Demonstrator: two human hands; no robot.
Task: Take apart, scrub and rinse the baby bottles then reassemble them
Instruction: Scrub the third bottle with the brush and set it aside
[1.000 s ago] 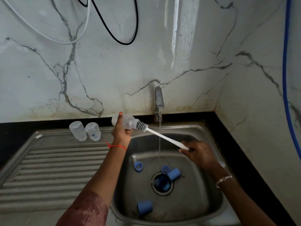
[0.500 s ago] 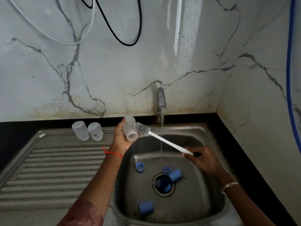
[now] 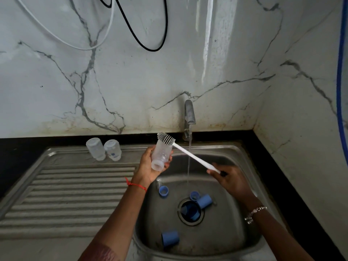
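Note:
My left hand (image 3: 150,166) grips a clear baby bottle (image 3: 161,155) above the sink's left rim, its mouth turned down toward me. My right hand (image 3: 228,178) holds the white handle of a bottle brush (image 3: 190,156). The grey bristle head lies against the outside of the bottle's upper end. Two more clear bottles (image 3: 103,148) stand upside down on the drainboard's far edge. Several blue caps and rings (image 3: 203,201) lie in the sink basin, one cap (image 3: 169,239) near the front.
The tap (image 3: 189,117) runs a thin stream into the steel sink (image 3: 235,232). A ribbed drainboard (image 3: 66,194) spreads to the left. Marble walls close in behind and on the right, with hanging cables above.
The brush came out of the bottle's mouth and now lies on its outside. My left hand turned the bottle so its mouth faces down toward me.

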